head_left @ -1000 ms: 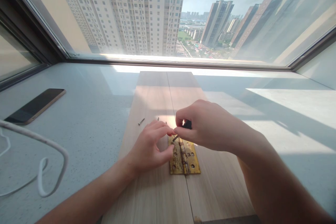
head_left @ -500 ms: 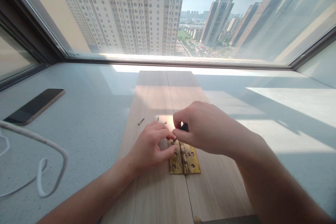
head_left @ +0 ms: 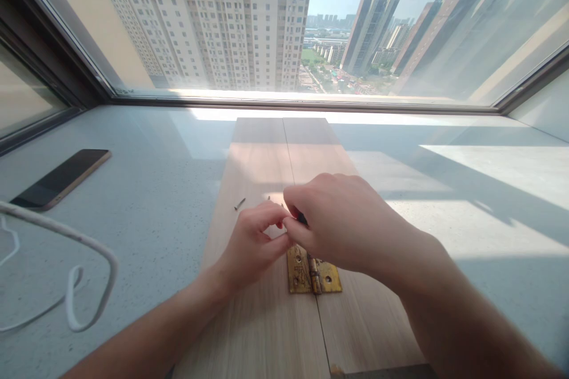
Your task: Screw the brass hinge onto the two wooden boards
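Note:
My left hand (head_left: 258,240) has its thumb and fingertips drawn together, meeting my right fingers; whatever lies between them is hidden. My right hand (head_left: 342,219) is closed around a black screwdriver (head_left: 301,218), of which only a small dark part shows. Both hands are just above the upper part of a worn brass hinge (head_left: 329,279), covering its top holes. The hinge lies open flat across the seam of two pale wooden boards (head_left: 262,325). A loose screw (head_left: 240,204) rests on the left board, and more screws show partly behind my left hand.
The boards lie on a speckled white windowsill (head_left: 155,201). A phone (head_left: 62,177) and a curled white cable (head_left: 89,249) are at the left. A large window (head_left: 284,103) closes off the back. A dark strip (head_left: 386,372) crosses the near edge of the right board.
My right hand has shifted slightly left, and its fingers now meet those of my left hand. My left fingertips have risen a little off the hinge's upper left corner.

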The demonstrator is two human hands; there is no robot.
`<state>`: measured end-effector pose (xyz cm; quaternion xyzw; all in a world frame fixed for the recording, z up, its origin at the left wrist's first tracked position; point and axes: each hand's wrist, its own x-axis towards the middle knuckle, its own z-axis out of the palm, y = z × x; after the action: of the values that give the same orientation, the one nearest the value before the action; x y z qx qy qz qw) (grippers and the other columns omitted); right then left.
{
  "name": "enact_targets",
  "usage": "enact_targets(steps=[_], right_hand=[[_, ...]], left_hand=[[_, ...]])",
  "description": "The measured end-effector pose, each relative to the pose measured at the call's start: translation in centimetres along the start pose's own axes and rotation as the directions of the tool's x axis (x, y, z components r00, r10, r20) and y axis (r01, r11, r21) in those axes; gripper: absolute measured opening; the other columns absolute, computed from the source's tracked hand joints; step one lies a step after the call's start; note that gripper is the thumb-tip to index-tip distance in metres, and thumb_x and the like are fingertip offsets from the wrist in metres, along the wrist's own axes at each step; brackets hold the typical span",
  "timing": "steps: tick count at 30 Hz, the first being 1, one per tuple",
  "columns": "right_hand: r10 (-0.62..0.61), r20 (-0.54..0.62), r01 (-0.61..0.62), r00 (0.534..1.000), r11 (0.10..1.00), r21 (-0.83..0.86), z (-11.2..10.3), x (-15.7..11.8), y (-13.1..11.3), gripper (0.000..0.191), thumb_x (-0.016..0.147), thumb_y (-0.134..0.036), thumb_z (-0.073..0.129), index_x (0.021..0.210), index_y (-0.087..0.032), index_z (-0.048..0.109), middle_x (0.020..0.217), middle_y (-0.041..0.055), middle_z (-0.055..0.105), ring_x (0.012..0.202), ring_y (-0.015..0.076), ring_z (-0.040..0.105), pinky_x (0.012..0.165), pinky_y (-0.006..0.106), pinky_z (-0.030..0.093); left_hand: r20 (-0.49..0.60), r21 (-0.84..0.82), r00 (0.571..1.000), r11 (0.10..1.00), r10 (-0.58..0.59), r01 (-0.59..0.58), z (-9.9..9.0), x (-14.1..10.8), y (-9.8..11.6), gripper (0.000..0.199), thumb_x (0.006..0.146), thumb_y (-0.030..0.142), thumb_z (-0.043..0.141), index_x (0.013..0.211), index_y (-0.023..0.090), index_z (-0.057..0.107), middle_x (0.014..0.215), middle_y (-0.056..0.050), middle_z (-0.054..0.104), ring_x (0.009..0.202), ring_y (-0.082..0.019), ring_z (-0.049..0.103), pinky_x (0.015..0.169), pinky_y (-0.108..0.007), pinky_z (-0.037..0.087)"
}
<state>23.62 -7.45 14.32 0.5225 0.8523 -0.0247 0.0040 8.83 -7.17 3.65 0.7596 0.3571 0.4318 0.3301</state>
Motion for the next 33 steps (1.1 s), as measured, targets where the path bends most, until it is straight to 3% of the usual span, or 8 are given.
enact_targets(steps=[5, 10, 16, 21, 27, 33], right_hand=[[-0.037, 0.031, 0.032, 0.999, 0.988, 0.148, -1.0, -1.2, 1.2, 0.014, 0.077, -0.035, 0.056, 0.072, -0.023, 0.058, 0.062, -0.0005, 0.059, 0.055, 0.0138, 0.047, 0.049, 0.027, 0.028], [-0.051, 0.022, 0.046, 0.998, 0.985, 0.164, -1.3, -1.5, 1.7, 0.018, 0.083, -0.031, 0.052, 0.071, -0.021, 0.059, 0.064, 0.0003, 0.059, 0.058, 0.0134, 0.049, 0.052, 0.027, 0.031], [-0.002, -0.024, 0.005, 1.000, 0.995, 0.103, -1.1, -0.9, 1.0, 0.034, 0.079, -0.044, 0.059, 0.058, -0.020, 0.049, 0.055, -0.0013, 0.052, 0.051, 0.0125, 0.042, 0.046, 0.027, 0.026], [-0.071, -0.004, 0.070, 0.997, 0.967, 0.243, -1.3, -1.0, 1.2, 0.009, 0.080, -0.028, 0.056, 0.074, -0.022, 0.060, 0.063, -0.0020, 0.058, 0.057, 0.0123, 0.048, 0.053, 0.026, 0.033], [-0.003, -0.050, 0.009, 0.999, 0.993, 0.116, -1.2, -0.8, 1.1, 0.030, 0.080, -0.042, 0.059, 0.061, -0.020, 0.054, 0.055, -0.0001, 0.052, 0.052, 0.0128, 0.043, 0.048, 0.027, 0.027], [-0.117, -0.023, 0.119, 0.993, 0.960, 0.252, -1.1, -1.2, 1.8, 0.009, 0.082, -0.027, 0.056, 0.076, -0.021, 0.061, 0.064, -0.0009, 0.058, 0.059, 0.0118, 0.047, 0.054, 0.026, 0.031]], left_hand=[[0.026, -0.007, 0.996, 0.996, 0.088, -0.088, -0.1, 0.1, 0.0, 0.012, 0.083, 0.012, 0.060, 0.074, 0.018, 0.065, 0.074, -0.002, 0.067, 0.073, -0.014, 0.058, 0.069, -0.026, 0.045], [0.002, 0.015, 0.984, 0.984, 0.180, -0.180, -0.1, 0.0, 0.2, 0.013, 0.085, 0.014, 0.059, 0.073, 0.018, 0.065, 0.071, -0.002, 0.066, 0.068, -0.013, 0.056, 0.066, -0.025, 0.044], [-0.033, 0.043, 0.987, 0.987, 0.155, -0.153, 0.0, -0.3, -0.2, 0.016, 0.082, 0.010, 0.061, 0.068, 0.017, 0.062, 0.064, 0.001, 0.060, 0.063, -0.011, 0.051, 0.062, -0.023, 0.041], [0.020, -0.007, 0.991, 0.991, 0.131, -0.131, -0.1, -0.3, -0.2, 0.009, 0.083, 0.012, 0.060, 0.078, 0.017, 0.066, 0.076, -0.002, 0.067, 0.074, -0.014, 0.058, 0.069, -0.025, 0.045], [-0.021, 0.001, 0.989, 0.990, 0.144, -0.144, -0.1, -0.2, -0.4, 0.015, 0.082, 0.014, 0.064, 0.067, 0.017, 0.063, 0.065, 0.001, 0.065, 0.062, -0.011, 0.055, 0.060, -0.022, 0.042], [0.034, -0.001, 0.994, 0.995, 0.104, -0.104, -0.2, 0.0, -0.3, 0.009, 0.084, 0.015, 0.061, 0.079, 0.016, 0.068, 0.077, -0.003, 0.069, 0.072, -0.014, 0.060, 0.067, -0.025, 0.045]])
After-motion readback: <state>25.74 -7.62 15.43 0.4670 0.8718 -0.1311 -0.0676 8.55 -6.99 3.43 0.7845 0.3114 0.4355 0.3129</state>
